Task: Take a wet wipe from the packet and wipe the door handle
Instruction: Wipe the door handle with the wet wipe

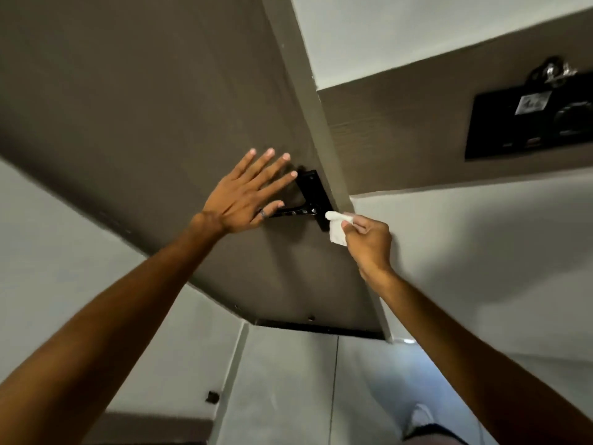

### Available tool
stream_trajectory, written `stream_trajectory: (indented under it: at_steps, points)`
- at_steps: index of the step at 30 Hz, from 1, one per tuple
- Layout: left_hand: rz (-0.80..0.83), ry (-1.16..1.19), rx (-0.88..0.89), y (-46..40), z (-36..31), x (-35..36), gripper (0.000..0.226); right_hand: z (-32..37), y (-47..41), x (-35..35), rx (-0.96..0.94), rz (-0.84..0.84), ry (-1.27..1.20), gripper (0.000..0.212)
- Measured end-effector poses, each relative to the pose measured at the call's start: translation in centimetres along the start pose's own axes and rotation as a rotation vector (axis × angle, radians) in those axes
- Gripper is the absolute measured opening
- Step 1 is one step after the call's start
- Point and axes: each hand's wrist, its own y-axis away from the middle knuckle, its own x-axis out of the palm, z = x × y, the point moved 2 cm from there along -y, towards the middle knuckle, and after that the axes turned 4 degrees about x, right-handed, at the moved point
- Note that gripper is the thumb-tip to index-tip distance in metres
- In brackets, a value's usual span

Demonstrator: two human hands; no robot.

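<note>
A black lever door handle (303,212) on a black backplate (316,192) is fixed to a dark brown door (160,107). My left hand (247,191) lies flat against the door with fingers spread, and its thumb, wearing a ring, rests on the lever's left end. My right hand (369,242) pinches a folded white wet wipe (337,226), held at the backplate's lower right corner, beside the lever's pivot. The wipe packet is out of sight.
The door's edge (324,130) runs diagonally beside a white wall (465,252). A brown wall panel carries a black plate (529,123) with keys hanging above it. The grey floor (288,396) and my shoe (420,419) show below.
</note>
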Motion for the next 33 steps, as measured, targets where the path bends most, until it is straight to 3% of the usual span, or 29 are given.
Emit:
stream_trajectory:
  at_steps: [1, 4, 7, 13, 16, 22, 33]
  points:
    - [-0.059, -0.024, 0.031, -0.5, 1.1, 0.9, 0.065, -0.3, 0.2, 0.7, -0.028, -0.035, 0.012, 0.049]
    - [-0.196, -0.093, 0.132, -1.6, 3.8, 3.9, 0.065, -0.7, 1.0, 2.6, -0.191, -0.244, 0.077, 0.029]
    - [-0.299, -0.105, 0.182, -2.9, 5.4, 6.7, 0.066, -0.7, 1.4, 5.1, -0.33, -0.47, 0.218, 0.028]
    - [-0.508, -0.178, 0.245, -3.9, 6.2, 9.6, 0.066, -0.6, 2.4, 12.0, -0.342, -0.724, 0.167, 0.033]
    - [-0.547, -0.134, 0.275, -3.9, 6.5, 9.9, 0.065, -0.3, 2.3, 15.3, -0.35, -0.764, 0.108, 0.034]
    - [-0.548, -0.11, 0.298, -4.0, 6.2, 10.2, 0.065, -0.4, 1.3, 18.4, -0.192, -0.893, 0.143, 0.046]
    - [-0.542, -0.05, 0.289, -4.1, 5.9, 10.3, 0.067, -0.9, 1.5, 20.5, -0.157, -0.912, 0.209, 0.049]
